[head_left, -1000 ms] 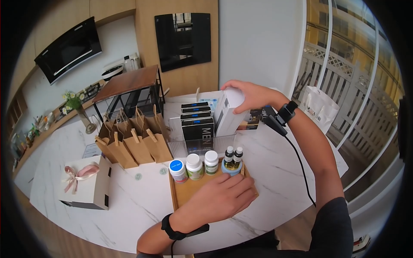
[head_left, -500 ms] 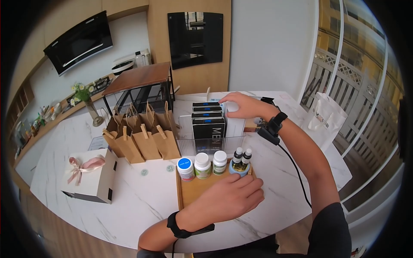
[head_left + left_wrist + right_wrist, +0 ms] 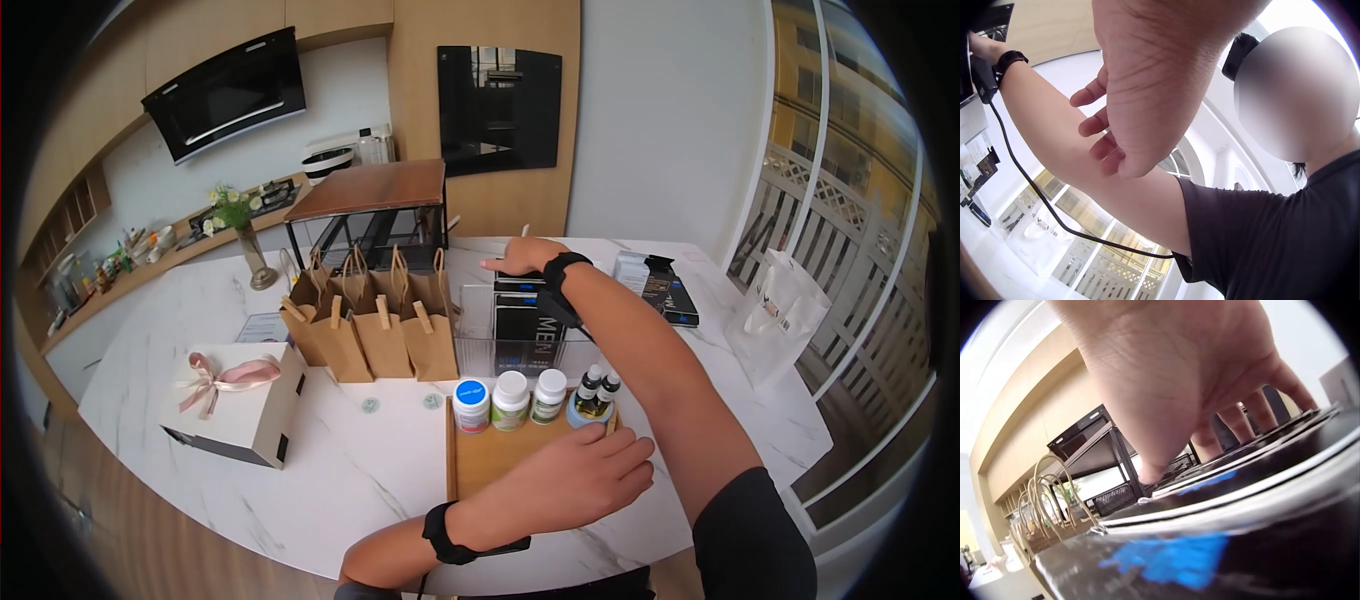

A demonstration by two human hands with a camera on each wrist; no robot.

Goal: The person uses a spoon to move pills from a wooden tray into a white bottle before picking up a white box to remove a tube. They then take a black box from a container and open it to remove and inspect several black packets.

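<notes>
My right hand (image 3: pixel 525 258) reaches over the back of a row of black boxes (image 3: pixel 528 332) printed "MEN", standing in a clear bin (image 3: pixel 475 342). In the right wrist view, its spread fingers (image 3: pixel 1235 425) extend across the boxes' dark tops with blue marks, close to the rearmost ones. My left hand (image 3: pixel 575 475) hovers over the wooden tray (image 3: pixel 480 458), fingers loosely bent and holding nothing. Just beyond it, two small dark bottles (image 3: pixel 597 392) stand in a light-blue holder (image 3: pixel 585 414). Three white lidded bottles (image 3: pixel 510 402) line the tray's far side.
Several brown paper bags (image 3: pixel 380 335) with clothespins stand left of the bin. A white gift box (image 3: pixel 235 405) with a pink ribbon sits farther left. Black packaging (image 3: pixel 672 292) lies at the right, near a white bag (image 3: pixel 780 310). A wood-topped rack (image 3: pixel 370 190) rises behind.
My right hand has left the tall white box and moved left and back over the black boxes. That white box is now out of sight. My left hand has barely moved.
</notes>
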